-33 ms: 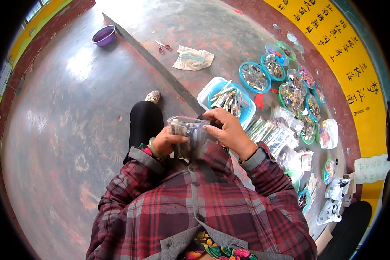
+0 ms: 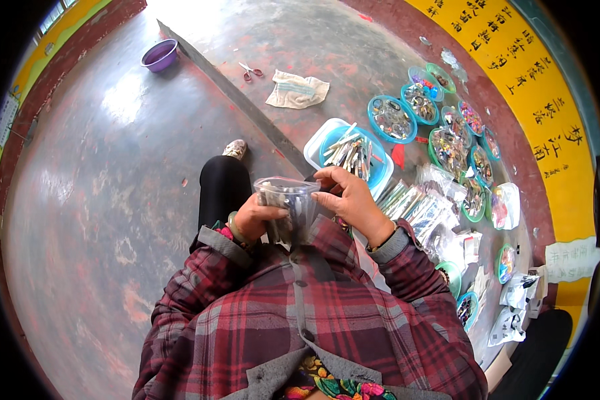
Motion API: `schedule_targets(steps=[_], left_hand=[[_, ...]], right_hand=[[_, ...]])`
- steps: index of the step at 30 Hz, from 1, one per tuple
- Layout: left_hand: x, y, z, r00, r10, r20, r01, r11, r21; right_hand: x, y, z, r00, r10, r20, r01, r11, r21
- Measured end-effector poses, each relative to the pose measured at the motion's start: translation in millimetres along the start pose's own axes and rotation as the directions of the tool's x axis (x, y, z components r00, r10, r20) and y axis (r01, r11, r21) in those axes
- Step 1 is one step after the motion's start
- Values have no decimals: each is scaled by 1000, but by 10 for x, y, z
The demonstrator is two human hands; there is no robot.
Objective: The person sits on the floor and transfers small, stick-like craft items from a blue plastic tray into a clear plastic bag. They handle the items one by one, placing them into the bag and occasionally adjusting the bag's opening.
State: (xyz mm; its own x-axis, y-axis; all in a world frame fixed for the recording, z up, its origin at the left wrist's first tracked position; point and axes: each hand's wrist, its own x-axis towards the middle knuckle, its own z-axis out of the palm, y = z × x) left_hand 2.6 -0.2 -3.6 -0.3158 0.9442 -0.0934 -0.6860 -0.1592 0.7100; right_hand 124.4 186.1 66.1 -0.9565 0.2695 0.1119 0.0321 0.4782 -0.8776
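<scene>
Clear bag [image 2: 303, 208]: It is standing about upright in front of our checked jacket [image 2: 273, 300], and its wide mouth is facing up, seemingly open.
Bag contents [image 2: 282, 230]: Grey and dark pieces are lying inside; we are not managing to tell what they are.
Left hand [image 2: 252, 219]: Its fingers are pinching the bag's left side, the thumb lying across the front.
Right hand [image 2: 355, 201]: Its thumb and forefinger are reaching the bag's upper right edge; we cannot tell if they are pressing the film or standing slightly apart.
White tub [image 2: 311, 149]: Beyond the right hand, it is sitting on the floor [image 2: 113, 200], holding a blue basin [image 2: 382, 173] of stick-like pieces [image 2: 349, 157].
Spilling: In our judgement, if the left grip is loosening, the thin film could be folding and the contents sliding out.
Tearing: If both hands are pulling apart too strongly, the edge could be splitting.
Scattering: Because round baskets [image 2: 377, 132] and clear packets [image 2: 413, 208] are crowding our right side, dropped pieces could be mixing among them.
</scene>
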Motion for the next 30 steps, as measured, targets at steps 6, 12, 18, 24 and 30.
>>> schedule_targets(steps=[6,12,18,24,30], left_hand=[[-18,77,26,997,63,34,-59,991,-119],[-55,63,-5,987,159,-5,-159,981,-115],[-160,159,171,968,251,20,-252,965,74],[-399,435,724,975,201,98,-217,958,187],[-422,519,1025,965,201,170,-245,921,304]], right_hand=[[64,65,162,990,133,51,-142,933,332],[87,-112,223,996,86,-18,-77,951,299],[-126,-203,199,991,30,-129,19,933,360],[-379,-490,59,1000,-30,-10,28,704,710],[-471,-621,-17,985,-158,-67,165,762,627]])
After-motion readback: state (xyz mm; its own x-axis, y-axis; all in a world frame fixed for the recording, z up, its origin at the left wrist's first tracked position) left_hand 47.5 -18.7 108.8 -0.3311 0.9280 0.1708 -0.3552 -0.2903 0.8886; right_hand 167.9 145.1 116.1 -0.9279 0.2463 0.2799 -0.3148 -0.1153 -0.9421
